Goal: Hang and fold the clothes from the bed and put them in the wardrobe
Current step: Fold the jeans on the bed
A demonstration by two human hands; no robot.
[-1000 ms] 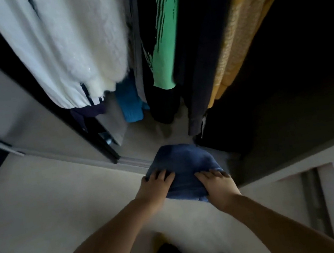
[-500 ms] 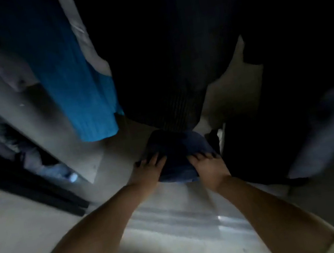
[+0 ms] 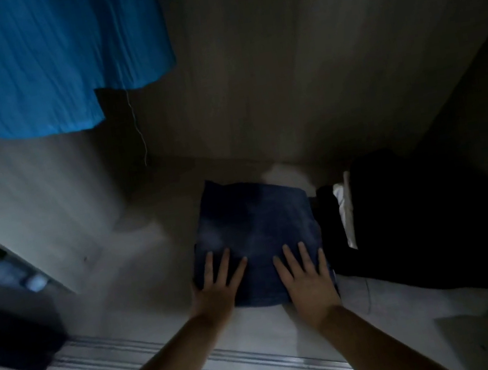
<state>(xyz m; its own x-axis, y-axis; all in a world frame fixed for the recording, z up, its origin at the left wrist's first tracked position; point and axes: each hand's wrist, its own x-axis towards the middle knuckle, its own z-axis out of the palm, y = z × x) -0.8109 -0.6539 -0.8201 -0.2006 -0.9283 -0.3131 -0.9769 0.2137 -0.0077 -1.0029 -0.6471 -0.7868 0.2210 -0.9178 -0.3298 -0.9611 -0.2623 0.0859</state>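
Lowered since a moment ago, folded blue garment now lies on wardrobe floor.
Left hand and right hand press it, fingers straight, beside a dark clothes pile.

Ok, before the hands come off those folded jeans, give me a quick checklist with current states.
1. Jeans lie flat on the wardrobe floor: ok.
2. Fold holding, no loose flap showing: ok.
3. Left hand and right hand rest flat on top, fingers straight, not gripping: ok.
4. Jeans inside the door track: ok.
5. Clear of the dark pile on the right: cannot tell, edges look to touch.
6. Blue garment hangs above, not touching the jeans: ok.
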